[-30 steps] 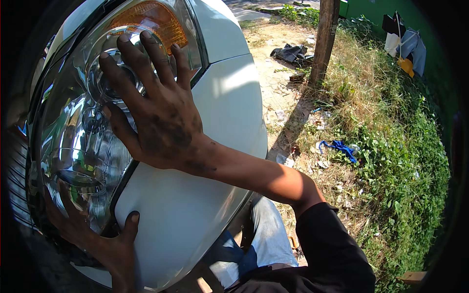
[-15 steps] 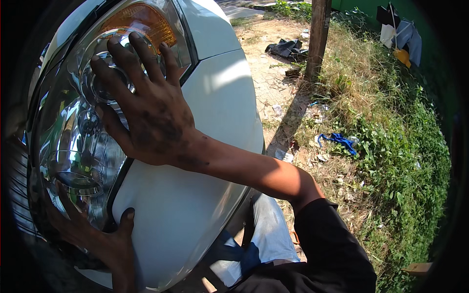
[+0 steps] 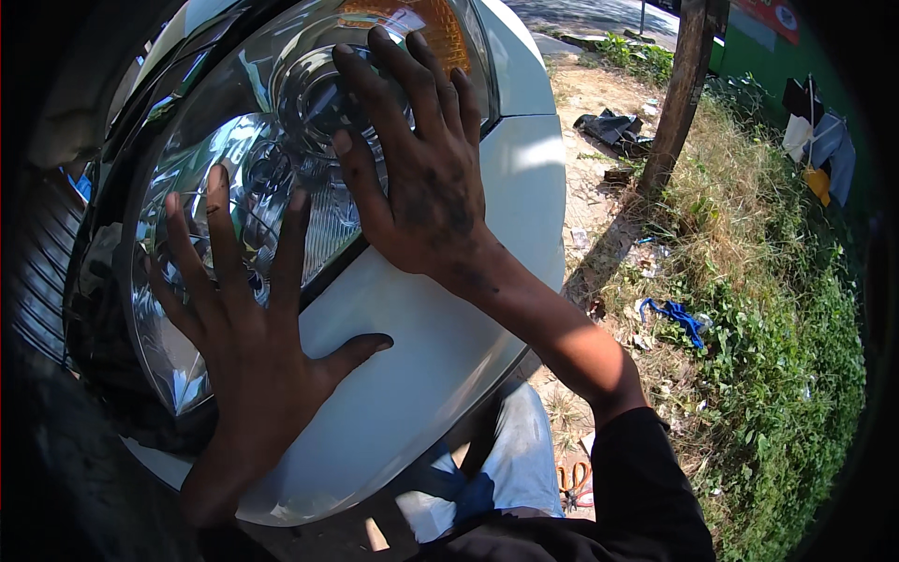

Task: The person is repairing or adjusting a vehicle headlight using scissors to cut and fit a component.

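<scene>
A large clear car headlight (image 3: 239, 150) with an amber corner section (image 3: 435, 23) sits in the front of a white car body (image 3: 421, 328). My right hand (image 3: 426, 178) lies over the upper part of its lens, fingers spread, dark smudges on the back of the hand. Lower and to the left, my left hand (image 3: 253, 337) is spread as well, fingertips over the lower lens and thumb over the white panel. Whether every fingertip presses on the lens, I cannot tell. Neither hand holds anything.
Left of the headlight is a dark ribbed grille (image 3: 47, 262). On the right, a wooden post (image 3: 679, 103) stands by dry grass and green plants (image 3: 777, 375). A black plastic sheet (image 3: 613, 129) and a blue cloth strip (image 3: 674, 318) lie on the ground.
My left hand has moved up onto the lower lens and spread its fingers. The view has shifted, so the car sits farther right. My right hand stays over the upper lens, fingers closer together.
</scene>
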{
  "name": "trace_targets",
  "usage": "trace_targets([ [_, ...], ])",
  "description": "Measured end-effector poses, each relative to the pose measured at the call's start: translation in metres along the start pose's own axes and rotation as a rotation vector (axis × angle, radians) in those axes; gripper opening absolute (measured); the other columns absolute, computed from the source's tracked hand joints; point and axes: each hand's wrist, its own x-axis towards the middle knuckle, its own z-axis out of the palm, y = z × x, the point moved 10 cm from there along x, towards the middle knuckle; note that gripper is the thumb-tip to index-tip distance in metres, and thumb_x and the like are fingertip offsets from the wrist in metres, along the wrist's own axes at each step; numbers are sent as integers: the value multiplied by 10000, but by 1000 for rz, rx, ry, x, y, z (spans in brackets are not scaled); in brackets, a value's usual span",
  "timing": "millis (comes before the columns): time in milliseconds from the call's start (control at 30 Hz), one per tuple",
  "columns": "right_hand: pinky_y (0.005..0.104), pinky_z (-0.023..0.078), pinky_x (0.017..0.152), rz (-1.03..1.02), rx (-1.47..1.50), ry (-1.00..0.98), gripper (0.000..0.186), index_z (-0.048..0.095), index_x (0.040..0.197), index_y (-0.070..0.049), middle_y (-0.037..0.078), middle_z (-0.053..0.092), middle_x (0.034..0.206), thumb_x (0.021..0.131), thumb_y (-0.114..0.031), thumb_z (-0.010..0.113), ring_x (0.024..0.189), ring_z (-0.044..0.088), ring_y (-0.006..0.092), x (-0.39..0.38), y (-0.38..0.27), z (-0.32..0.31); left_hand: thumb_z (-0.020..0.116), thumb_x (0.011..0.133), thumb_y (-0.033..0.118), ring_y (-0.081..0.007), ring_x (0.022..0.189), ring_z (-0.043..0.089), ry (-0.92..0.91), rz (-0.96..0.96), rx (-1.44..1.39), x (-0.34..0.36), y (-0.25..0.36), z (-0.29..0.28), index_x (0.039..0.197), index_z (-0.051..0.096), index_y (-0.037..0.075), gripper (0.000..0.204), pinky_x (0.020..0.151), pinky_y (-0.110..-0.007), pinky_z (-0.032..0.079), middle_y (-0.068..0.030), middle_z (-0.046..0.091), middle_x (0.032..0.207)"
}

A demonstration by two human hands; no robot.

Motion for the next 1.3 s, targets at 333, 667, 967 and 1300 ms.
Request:
trace_targets([
  [333,531,239,1207,14,226,16,474,496,1498,-75,200,472,1523,1082,-296,445,1460,395,390,8,9,-10,819,649,695,-504,1546,76,-95,-25,-14,12,-2,-7,1641,273,182,1244,1159,-748,86,-233,174,1669],
  [667,327,506,879,866,199,467,395,508,1428,-12,100,639,1018,1113,-236,429,920,619,158,-202,102,-179,747,672,784,-445,1566,67,-69,-29,56,7,-6,9,1659,229,224,1247,1191,-711,81,-158,141,1703],
  [967,494,455,1012,1597,-473,-334,379,563,1353,-43,271,621,1220,1045,-257,510,1131,605,423,-633,25,-245,687,677,843,-449,1573,86,90,30,122,8,0,-6,1657,237,220,1246,1196,-721,116,-191,185,1694],
  [1300,547,420,1017,1339,-597,-687,415,531,1388,12,315,517,1236,1007,-148,506,1168,511,474,-630,-10,-189,676,720,818,-452,1565,105,23,23,174,7,-3,-10,1654,248,200,1199,1207,-703,116,-204,185,1684],
])
